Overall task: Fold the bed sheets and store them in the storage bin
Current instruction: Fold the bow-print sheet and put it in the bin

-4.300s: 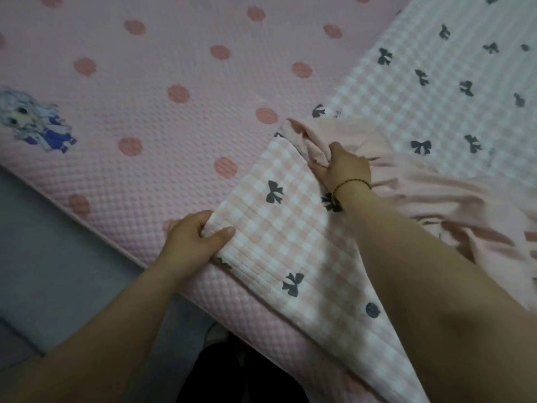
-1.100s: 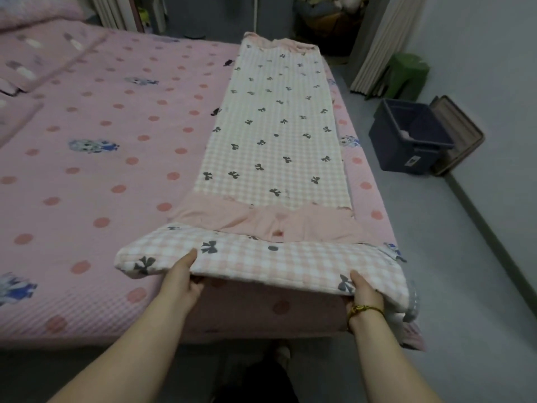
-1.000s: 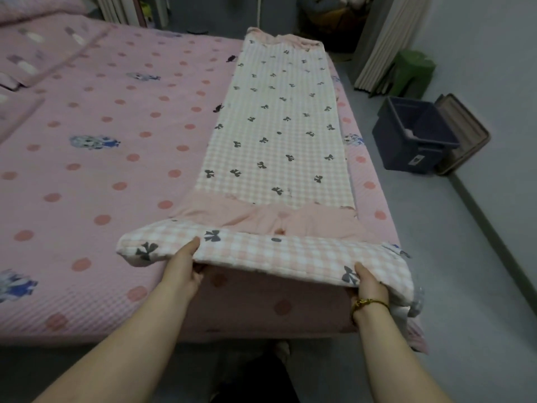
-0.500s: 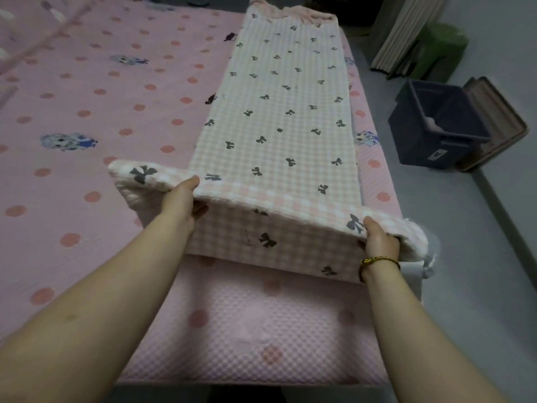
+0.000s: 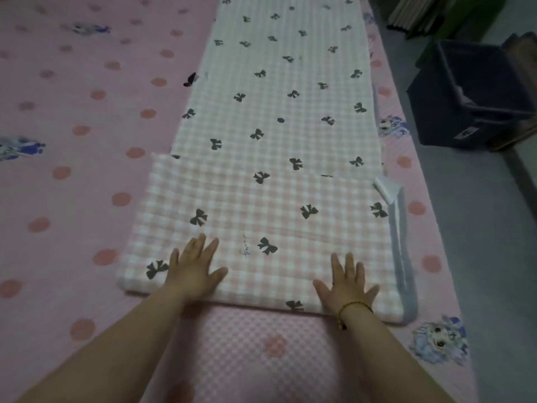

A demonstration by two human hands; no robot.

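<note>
A pink-and-white checked bed sheet [image 5: 279, 112] with dark bows lies as a long strip along the right side of the bed. Its near end is folded over onto the strip, making a thicker layer. My left hand [image 5: 193, 267] lies flat with spread fingers on the left of that folded layer. My right hand [image 5: 347, 282], with a bracelet at the wrist, presses flat on the right part near the fold's edge. A dark blue storage bin [image 5: 453, 112] stands open on the floor at the upper right.
The bed has a pink quilted cover [image 5: 72, 170] with red dots and cartoon figures. A grey elastic band [image 5: 402, 251] hangs from the sheet's right edge. Grey floor [image 5: 479, 228] runs along the bed's right side. A brown lid [image 5: 523, 53] leans behind the bin.
The lifted near end of the sheet has been laid forward onto the strip. Both hands let go of its edge and now press flat on the folded layer.
</note>
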